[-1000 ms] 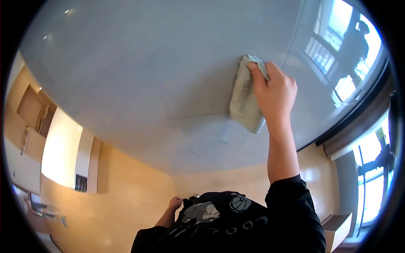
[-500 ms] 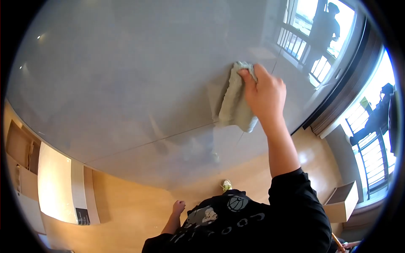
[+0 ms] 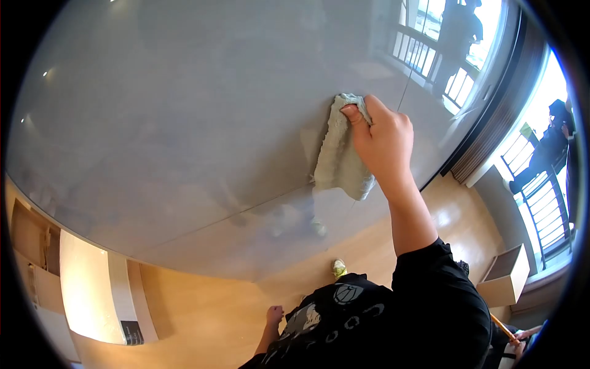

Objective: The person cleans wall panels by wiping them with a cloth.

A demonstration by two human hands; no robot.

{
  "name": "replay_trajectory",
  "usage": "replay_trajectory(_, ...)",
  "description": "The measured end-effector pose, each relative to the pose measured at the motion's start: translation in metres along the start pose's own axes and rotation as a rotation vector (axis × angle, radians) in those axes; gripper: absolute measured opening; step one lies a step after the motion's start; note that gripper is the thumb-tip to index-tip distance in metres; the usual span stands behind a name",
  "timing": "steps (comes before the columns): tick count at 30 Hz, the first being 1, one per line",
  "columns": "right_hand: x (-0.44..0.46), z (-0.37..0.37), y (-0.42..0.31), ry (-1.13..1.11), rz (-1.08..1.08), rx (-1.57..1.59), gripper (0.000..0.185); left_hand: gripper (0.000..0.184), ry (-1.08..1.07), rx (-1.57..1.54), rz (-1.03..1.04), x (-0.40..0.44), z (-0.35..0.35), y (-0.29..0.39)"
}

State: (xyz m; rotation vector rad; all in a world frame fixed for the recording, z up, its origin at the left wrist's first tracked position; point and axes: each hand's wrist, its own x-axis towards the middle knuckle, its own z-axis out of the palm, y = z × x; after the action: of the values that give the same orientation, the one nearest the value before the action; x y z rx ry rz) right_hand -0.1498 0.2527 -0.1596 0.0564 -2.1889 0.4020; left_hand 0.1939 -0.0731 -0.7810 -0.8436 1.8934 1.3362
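Note:
My right hand [image 3: 388, 136] is closed round the upper part of a pale grey-green cleaning cloth [image 3: 345, 161]. The cloth hangs down from my fingers against a large glossy grey wall panel [image 3: 203, 111], its lower edge just over a thin horizontal seam. Low beside my body, my left hand [image 3: 275, 315] is curled into a fist, away from the panel, with nothing visible in it. My shoe [image 3: 339, 268] shows on the floor below the panel.
A wooden drawer-like box [image 3: 507, 277] stands at the right, under a bright window with a railing. A person in dark clothes [image 3: 547, 147] is at that window. Another person's hands [image 3: 521, 338] are at the lower right near an orange stick. Wooden cabinets [image 3: 37, 246] stand at the left.
My right hand and the cloth have shifted only slightly on the panel, the cloth's lower edge a little lower. My left hand appears farther right and lower as the view has tilted.

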Motion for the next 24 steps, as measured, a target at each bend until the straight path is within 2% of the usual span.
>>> replay_trajectory(4, 0.034, -0.005, -0.026, 0.173, -0.16, 0.064, 0.041, 0.032, -0.042, 0.047, -0.084, -0.001, -0.014, -0.028)
replay_trajectory(6, 0.058, -0.015, -0.054, 0.163, -0.215, 0.039, 0.042, 0.031, -0.066, 0.069, -0.149, 0.006, -0.014, -0.042)
replay_trajectory(8, 0.079, -0.06, -0.061, -0.297, -0.307, 0.11, 0.033, 0.03, -0.061, 0.06, -0.232, 0.004, -0.012, -0.049)
replay_trajectory(11, 0.07, -0.052, -0.059, -0.326, -0.262, 0.086, 0.031, 0.031, 0.03, -0.03, -0.142, 0.0, -0.013, -0.023)
replay_trajectory(13, 0.045, -0.002, -0.056, 0.063, -0.21, 0.004, 0.04, 0.034, 0.098, -0.076, -0.089, -0.004, 0.003, -0.009)
replay_trajectory(15, 0.02, 0.004, -0.024, -0.007, -0.101, 0.04, 0.038, 0.035, 0.113, -0.067, -0.026, -0.004, 0.014, 0.004)
replay_trajectory(16, 0.011, 0.008, -0.001, 0.046, 0.001, 0.058, 0.038, 0.035, 0.121, -0.039, 0.014, 0.001, 0.018, 0.01)
replay_trajectory(18, 0.008, -0.002, 0.025, -0.051, 0.101, -0.081, 0.042, 0.035, 0.154, -0.066, 0.051, 0.002, 0.038, 0.005)
replay_trajectory(20, 0.029, 0.006, 0.039, 0.028, 0.039, -0.082, 0.05, 0.036, 0.207, -0.172, 0.049, -0.008, 0.064, -0.005)
replay_trajectory(23, 0.084, -0.013, 0.06, 0.114, -0.102, -0.235, 0.055, 0.039, 0.199, 0.075, 0.042, -0.012, 0.081, -0.037)
replay_trajectory(24, 0.087, -0.031, 0.051, 0.1, -0.084, -0.203, 0.057, 0.041, 0.171, 0.076, 0.01, -0.023, 0.071, -0.04)
